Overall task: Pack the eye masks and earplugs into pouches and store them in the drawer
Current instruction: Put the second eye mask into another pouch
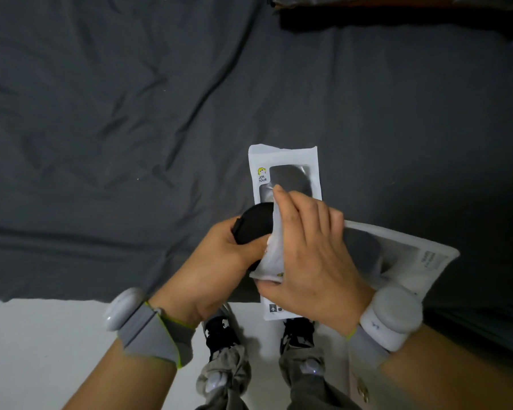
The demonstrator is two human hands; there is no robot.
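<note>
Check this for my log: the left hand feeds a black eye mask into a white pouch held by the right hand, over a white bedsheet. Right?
Not quite: the head view shows a dark grey bedsheet. The left hand does feed the black eye mask into the white pouch held by the right hand.

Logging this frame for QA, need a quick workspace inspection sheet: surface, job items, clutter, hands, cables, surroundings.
Surface: dark grey sheet, wrinkled, covering a bed-like surface.
Job's things: black eye mask partly inside the held pouch; flat pouch lying on the sheet with a dark item behind its window; third pouch lying to the right.
Clutter: dark object at the top edge, unclear.
Hands: left hand grips the eye mask; right hand holds the held pouch.
Cables: nothing seen.
Surroundings: white floor, person's shoes, wrist bands.
</note>
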